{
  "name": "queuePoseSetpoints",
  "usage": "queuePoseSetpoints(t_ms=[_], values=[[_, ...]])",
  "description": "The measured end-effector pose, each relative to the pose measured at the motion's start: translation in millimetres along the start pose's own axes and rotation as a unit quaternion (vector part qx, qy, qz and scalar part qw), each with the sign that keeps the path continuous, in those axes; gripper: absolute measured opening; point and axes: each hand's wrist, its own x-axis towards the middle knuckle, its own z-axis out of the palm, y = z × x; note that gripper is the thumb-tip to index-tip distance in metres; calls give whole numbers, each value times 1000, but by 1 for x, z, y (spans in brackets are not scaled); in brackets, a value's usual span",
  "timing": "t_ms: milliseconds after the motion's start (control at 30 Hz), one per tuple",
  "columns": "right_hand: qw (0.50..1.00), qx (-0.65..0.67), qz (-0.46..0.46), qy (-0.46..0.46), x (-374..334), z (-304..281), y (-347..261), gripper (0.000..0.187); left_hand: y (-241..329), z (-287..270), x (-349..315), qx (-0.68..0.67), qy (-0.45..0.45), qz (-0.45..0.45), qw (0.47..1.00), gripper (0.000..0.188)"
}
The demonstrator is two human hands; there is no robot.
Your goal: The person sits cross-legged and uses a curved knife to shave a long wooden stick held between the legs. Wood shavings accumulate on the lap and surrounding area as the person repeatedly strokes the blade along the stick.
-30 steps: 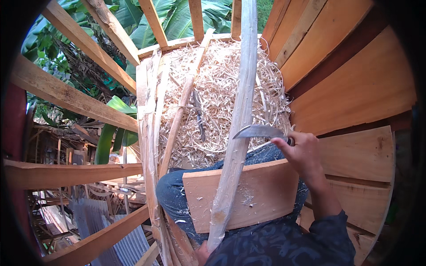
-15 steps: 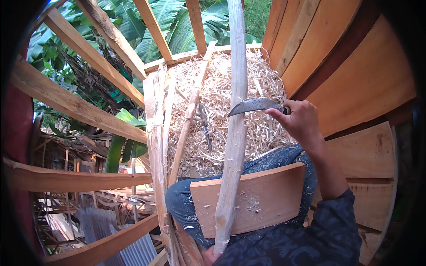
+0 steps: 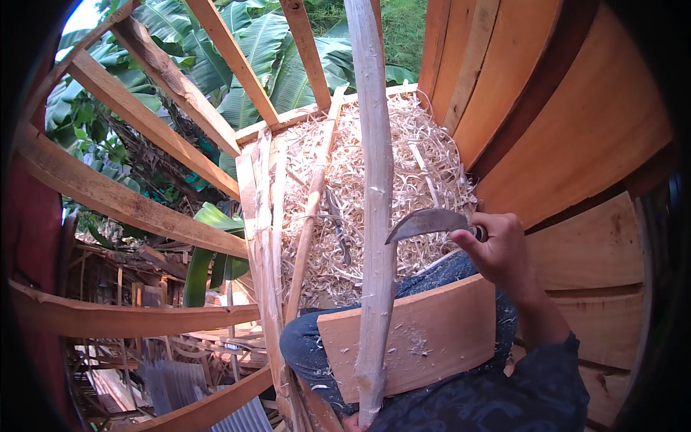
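Observation:
A long, pale, peeled wooden pole (image 3: pixel 376 216) runs from the top of the view down over my lap, leaning on a flat wooden board (image 3: pixel 446 327) that rests on my legs. At the bottom edge my left hand (image 3: pixel 352 423) is closed around the pole's lower end, mostly cut off by the frame. My right hand (image 3: pixel 499 248) grips the dark handle of a curved knife (image 3: pixel 426 222). The blade points left, its tip at the pole's right edge; whether it touches cannot be told. Small wood bits lie on the board.
Curly wood shavings (image 3: pixel 425 158) cover the floor ahead, with a dark tool (image 3: pixel 337 227) lying among them. Several long wooden strips (image 3: pixel 268 252) lean at the left, beside a slatted railing (image 3: pixel 137 201). A plank wall (image 3: pixel 568 137) closes the right side. Banana leaves (image 3: pixel 266 61) stand outside.
My right hand has drawn the knife down toward my lap. Its blade lay across the pole before; now only the tip is at the pole's right edge. The whole view has shifted slightly.

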Motion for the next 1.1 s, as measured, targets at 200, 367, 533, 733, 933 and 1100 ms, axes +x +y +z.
queuePoseSetpoints(t_ms=[200, 367, 533, 733, 933, 1100], values=[[986, -98, -103, -83, -4, 9, -22, 67, 5, -3, 22, 4, -7, 5, 1000, 52], [983, -142, -111, -44, 37, 18, -3, 71, 5, -12, 34, 4, 0, 5, 1000, 52], [982, -164, -82, -50, 55, 22, -1, 74, 4, -14, 44, -2, 2, 5, 1000, 52], [979, -177, -101, -17, 75, 28, 3, 77, 3, -16, 53, -5, 8, 10, 1000, 53], [975, -190, -111, 18, 90, 34, 4, 78, 0, -19, 58, -6, 14, 17, 1000, 53], [977, -188, -94, 20, 101, 27, -1, 77, -2, -19, 59, -7, 17, 26, 999, 53]])
